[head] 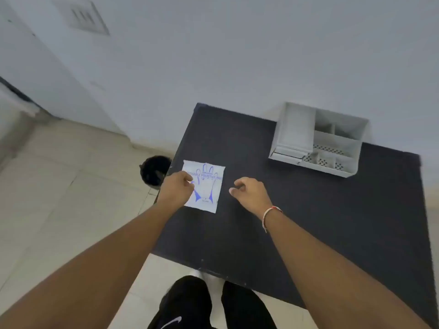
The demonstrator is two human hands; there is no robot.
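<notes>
The glove packet (206, 188) is seen flat near the left edge of the bench (308, 222), judged light, thin, slippery; its left border, the best hold, is pinched by the left hand (177, 186); the fingers of the right hand (249, 192) are loosely curled, empty.

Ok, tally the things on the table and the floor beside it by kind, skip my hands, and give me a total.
Glove packet: 1
Organizer: 1
Bin: 1
Total: 3
</notes>
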